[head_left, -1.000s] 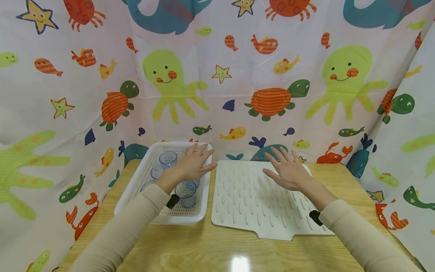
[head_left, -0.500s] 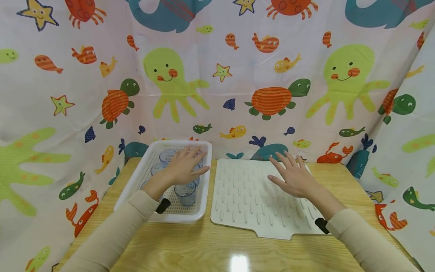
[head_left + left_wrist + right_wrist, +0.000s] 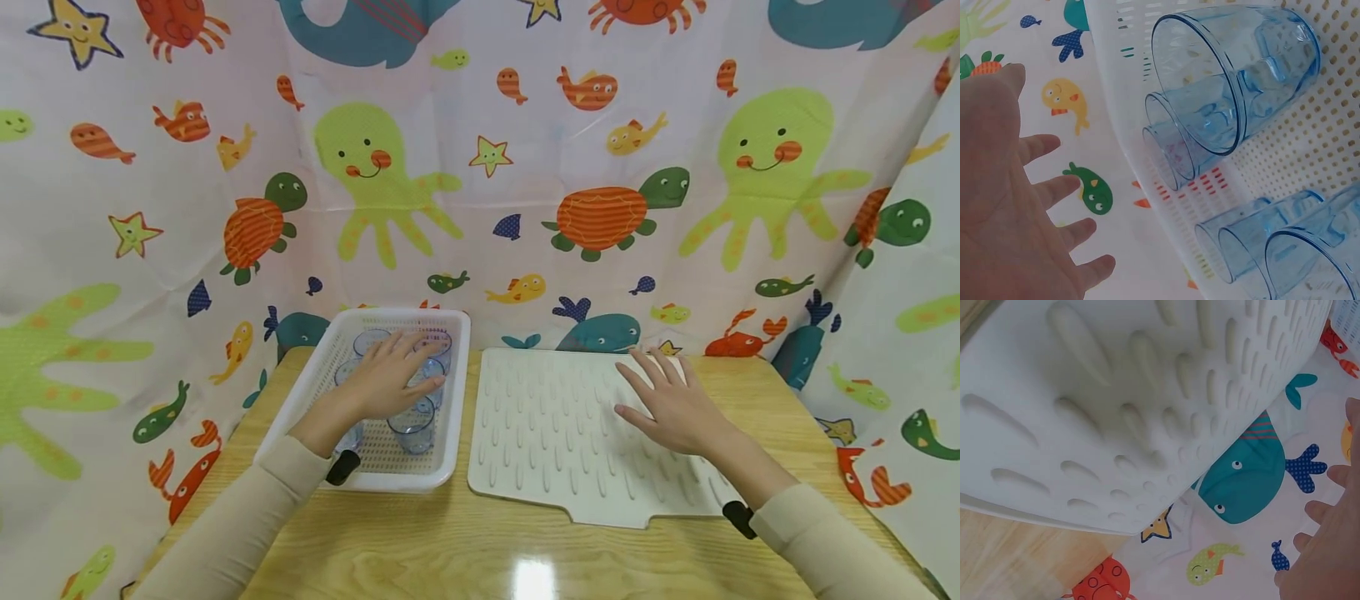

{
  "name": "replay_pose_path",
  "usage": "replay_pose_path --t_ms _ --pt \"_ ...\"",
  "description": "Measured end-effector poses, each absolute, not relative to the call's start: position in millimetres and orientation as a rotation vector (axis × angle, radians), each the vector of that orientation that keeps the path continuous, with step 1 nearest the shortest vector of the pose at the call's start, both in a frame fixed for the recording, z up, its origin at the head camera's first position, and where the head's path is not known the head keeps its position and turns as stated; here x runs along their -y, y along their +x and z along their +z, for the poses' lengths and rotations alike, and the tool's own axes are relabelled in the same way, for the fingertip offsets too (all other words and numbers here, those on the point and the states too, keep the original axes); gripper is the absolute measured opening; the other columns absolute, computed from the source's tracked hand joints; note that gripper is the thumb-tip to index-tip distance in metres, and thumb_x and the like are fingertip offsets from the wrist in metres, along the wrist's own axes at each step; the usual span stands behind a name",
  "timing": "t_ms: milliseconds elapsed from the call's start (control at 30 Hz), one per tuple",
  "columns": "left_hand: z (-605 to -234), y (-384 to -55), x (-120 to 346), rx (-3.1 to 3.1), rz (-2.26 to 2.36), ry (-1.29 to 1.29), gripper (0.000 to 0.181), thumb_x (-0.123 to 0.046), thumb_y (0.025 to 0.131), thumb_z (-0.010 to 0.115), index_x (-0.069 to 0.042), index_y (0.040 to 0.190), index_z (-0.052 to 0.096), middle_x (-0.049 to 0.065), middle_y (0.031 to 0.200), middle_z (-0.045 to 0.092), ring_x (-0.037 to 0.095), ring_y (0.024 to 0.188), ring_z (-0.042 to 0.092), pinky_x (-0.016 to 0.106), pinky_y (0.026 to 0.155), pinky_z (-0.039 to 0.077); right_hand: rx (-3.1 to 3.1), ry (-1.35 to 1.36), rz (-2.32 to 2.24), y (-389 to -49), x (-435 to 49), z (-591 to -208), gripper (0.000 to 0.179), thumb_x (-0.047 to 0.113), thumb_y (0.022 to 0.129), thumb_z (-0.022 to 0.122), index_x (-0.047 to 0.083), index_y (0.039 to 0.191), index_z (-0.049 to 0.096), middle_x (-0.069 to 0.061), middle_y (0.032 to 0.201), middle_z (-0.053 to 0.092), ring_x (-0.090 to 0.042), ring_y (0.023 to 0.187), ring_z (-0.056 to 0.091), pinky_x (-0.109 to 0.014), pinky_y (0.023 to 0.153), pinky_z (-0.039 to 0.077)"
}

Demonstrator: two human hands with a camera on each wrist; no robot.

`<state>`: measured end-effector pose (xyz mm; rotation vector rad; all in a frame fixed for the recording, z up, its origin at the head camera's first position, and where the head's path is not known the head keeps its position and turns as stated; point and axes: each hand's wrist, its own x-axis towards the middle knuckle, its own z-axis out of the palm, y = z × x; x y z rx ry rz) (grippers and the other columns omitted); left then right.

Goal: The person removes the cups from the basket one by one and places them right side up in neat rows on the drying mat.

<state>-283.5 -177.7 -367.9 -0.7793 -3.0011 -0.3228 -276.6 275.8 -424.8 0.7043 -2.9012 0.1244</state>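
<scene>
A white perforated plastic basket [image 3: 442, 479] stands at the left of the table with several clear blue cups inside. One cup [image 3: 412, 427] shows near its front right; another cup [image 3: 1235, 81] looms large in the left wrist view, in line with two more behind it. Above the basket hovers my left hand [image 3: 390, 379], fingers spread, holding nothing and hiding some of the cups. My right hand [image 3: 675, 408] hovers with fingers spread over the right part of a white ridged draining board [image 3: 540, 433], and its palm side edge appears in the right wrist view.
The wooden table [image 3: 420, 542] runs along the front of the basket and board. A curtain [image 3: 487, 200] printed with sea animals hangs close behind and at both sides. The basket's right rim stands close to the board's left edge.
My left hand has drifted left and slightly down over the basket, uncovering more cups on its right side. The right hand has moved right and slightly down over the board.
</scene>
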Motion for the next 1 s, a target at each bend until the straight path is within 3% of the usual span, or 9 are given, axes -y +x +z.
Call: replay_pose_path --t_ms 433,833,1000 --pt "-366.6 -275.1 187.0 3.027 -0.304 -0.752 0.066 -0.055 0.105 0.048 -0.020 0.161 0.035 0.014 0.170 0.019 0.051 0.152 0.013 0.072 0.119 0.011 2.903 0.654 0.145 -264.3 -297.5 -433.2 0.074 0.053 0.101 0.057 0.010 0.157 0.039 -0.022 0.165 0.023 -0.052 0.150 0.015 -0.079 0.113 0.010" --pt "-367.9 -270.5 201.9 2.991 -0.323 -0.744 0.064 -0.047 0.105 0.054 -0.014 0.158 0.040 0.016 0.167 0.027 0.049 0.152 0.018 0.073 0.117 0.015 2.932 0.629 0.113 -256.7 -314.4 -437.7 0.075 0.053 0.101 0.057 0.009 0.158 0.038 -0.027 0.163 0.026 -0.053 0.149 0.014 -0.074 0.117 -0.003" --pt "-370.1 -266.2 211.3 2.994 -0.289 -0.713 0.066 -0.048 0.104 0.054 -0.012 0.157 0.040 0.018 0.164 0.031 0.047 0.150 0.023 0.074 0.115 0.020 2.919 0.649 0.127 -250.9 -320.5 -441.8 0.073 0.051 0.101 0.058 0.008 0.157 0.039 -0.026 0.163 0.026 -0.053 0.149 0.016 -0.074 0.117 -0.003"
